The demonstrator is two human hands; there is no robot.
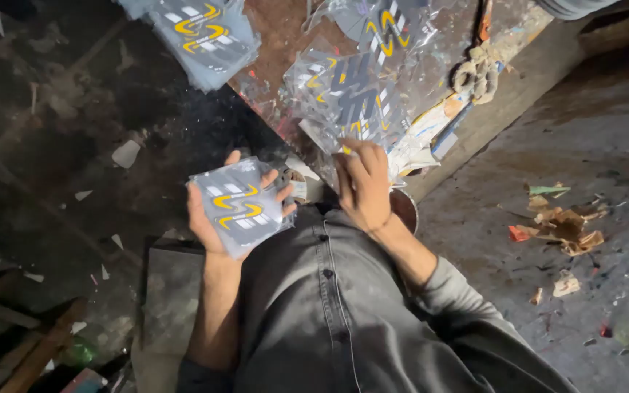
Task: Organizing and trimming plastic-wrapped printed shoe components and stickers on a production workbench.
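Fingers: left hand (216, 218) grips packet stack (240, 206), long axis tilted | right hand (364, 185) pinches top packet (349, 98)

The scene is dim, with deep shadow over the floor (60, 131) left of the grey shirt (343, 306). Light falls from above right, brightening the concrete beyond the shirt. Glare glints off the clear plastic packets (351, 94) above it. Fine detail is soft and grainy; the lower left corner is nearly black.

Your brown wooden board (285, 36) carried loose clear packets (351, 91) with grey-yellow prints, a second packet heap (209, 33), and paper scraps (420, 138).
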